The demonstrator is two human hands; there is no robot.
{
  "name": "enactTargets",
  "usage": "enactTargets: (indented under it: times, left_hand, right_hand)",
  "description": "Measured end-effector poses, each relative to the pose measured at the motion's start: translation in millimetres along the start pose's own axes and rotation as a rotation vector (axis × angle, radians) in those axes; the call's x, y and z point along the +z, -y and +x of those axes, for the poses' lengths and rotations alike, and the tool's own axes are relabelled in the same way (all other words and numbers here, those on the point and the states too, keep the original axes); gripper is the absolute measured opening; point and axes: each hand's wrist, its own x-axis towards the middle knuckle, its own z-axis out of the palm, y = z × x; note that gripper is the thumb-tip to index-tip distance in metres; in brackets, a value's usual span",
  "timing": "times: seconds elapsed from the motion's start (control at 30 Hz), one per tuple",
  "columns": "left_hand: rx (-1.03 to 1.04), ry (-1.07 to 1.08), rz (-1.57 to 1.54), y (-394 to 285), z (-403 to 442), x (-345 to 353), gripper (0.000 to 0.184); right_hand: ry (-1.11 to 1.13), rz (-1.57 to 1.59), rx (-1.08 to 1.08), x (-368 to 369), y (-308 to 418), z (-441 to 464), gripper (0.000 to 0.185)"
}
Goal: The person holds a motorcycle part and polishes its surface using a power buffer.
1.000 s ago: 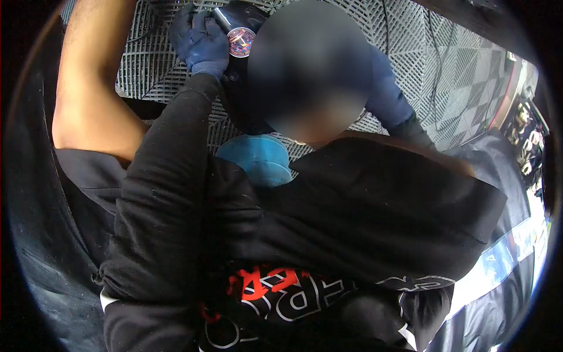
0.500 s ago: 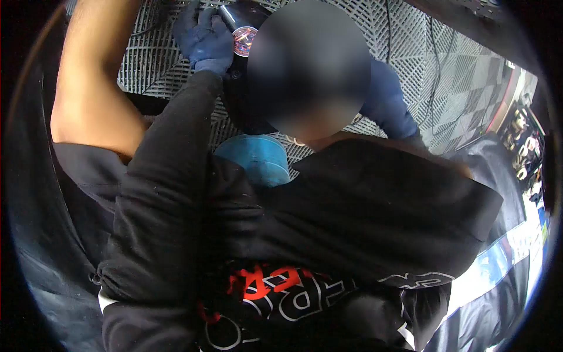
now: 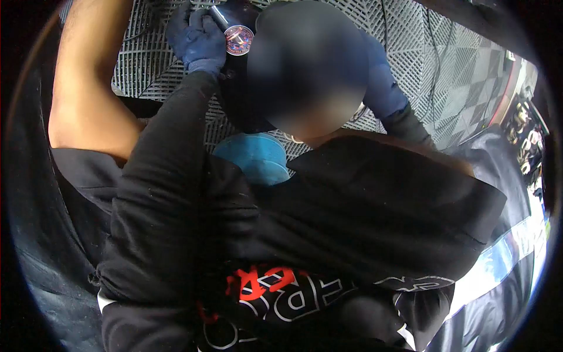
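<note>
In the head view, a long black-sleeved arm runs up the left of centre and ends in a dark blue work glove, which I take as my left hand. Its gloved fingers look spread, beside a glossy black object with a round, colourful sticker whose kind I cannot make out. Another dark blue glove, taken as my right hand, shows right of a blurred head; its fingers are hidden. Whose arms these are is partly unclear. Below the head spreads a black shirt with red and white lettering.
A blue bucket stands on the grey slatted floor tiles, partly covered by the black shirt. Another bare forearm reaches up along the left edge. Thin dark cables cross the floor at right, with cluttered items beyond.
The left glove and the sticker-bearing object have shifted slightly left in view. The right glove has risen a little, and more of its cuff and black sleeve shows.
</note>
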Motion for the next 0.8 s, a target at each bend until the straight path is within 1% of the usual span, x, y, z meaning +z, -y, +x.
enactTargets:
  times: [0.03, 0.07, 0.13, 0.17, 0.2, 0.23, 0.27, 0.33, 0.37, 0.43, 0.47, 0.53, 0.57, 0.63, 0.67, 0.73, 0.77, 0.8]
  left_hand:
    - [0.016, 0.016, -0.082, 1, 1, -2, 0.033]
    - [0.019, 0.017, -0.083, -3, 1, 0, 0.033]
    - [-0.03, -0.06, 0.024, -9, 1, 5, 0.033]
    - [-0.03, -0.059, 0.026, -5, 1, 2, 0.033]
    - [-0.001, -0.015, 0.02, 0, 1, -2, 0.033]
    - [0.028, 0.03, 0.012, 4, 0, -3, 0.033]
    - [0.025, 0.03, 0.01, 2, 0, 1, 0.033]
    - [-0.031, -0.028, 0.113, 2, -1, 13, 0.032]
    - [-0.033, -0.029, 0.118, 5, 2, 8, 0.032]
    - [0.02, 0.159, 0.066, 13, 8, -1, 0.032]
    - [0.021, 0.161, 0.065, 12, 7, -3, 0.032]
    - [0.1, 0.036, 0.053, 8, 3, -5, 0.033]
    - [0.102, 0.037, 0.051, 5, 3, -2, 0.033]
    - [0.034, -0.016, 0.093, 0, 3, 6, 0.032]
    - [0.036, -0.016, 0.093, 3, 3, 6, 0.032]
    - [0.035, 0.016, 0.09, 7, 2, 6, 0.032]
    - [0.034, 0.015, 0.089, 3, 2, 3, 0.032]
    - [0.03, -0.015, -0.009, -1, 2, 0, 0.031]
  right_hand:
    - [0.01, -0.023, 0.025, -2, 2, 5, 0.061]
    - [0.022, -0.046, 0.048, -3, 2, 8, 0.061]
    - [0.008, 0.01, 0.02, -2, -6, 3, 0.062]
    - [-0.002, 0.066, -0.007, 0, -12, -2, 0.063]
    - [-0.001, 0.066, -0.006, 1, -15, -8, 0.063]
    - [0.043, 0.055, 0.036, 0, -16, -18, 0.062]
    - [0.087, 0.044, 0.078, 1, -20, -29, 0.062]
    - [0.099, 0.04, 0.027, 6, -29, -49, 0.064]
    - [0.13, 0.061, 0.081, 4, -26, -58, 0.063]
    - [0.166, 0.082, 0.157, 4, -27, -67, 0.059]
    - [0.165, 0.084, 0.159, 6, -28, -69, 0.059]
    - [0.085, 0.07, 0.183, 6, -29, -69, 0.058]
    - [0.084, 0.07, 0.185, 5, -29, -65, 0.058]
    - [0.04, 0.129, 0.081, 4, -26, -49, 0.059]
    - [0.04, 0.129, 0.082, 5, -23, -41, 0.059]
    - [0.076, 0.129, -0.006, 8, -14, -23, 0.063]
    - [0.076, 0.128, -0.006, 8, -8, -15, 0.063]
    - [0.068, 0.09, -0.033, 7, 0, -6, 0.064]
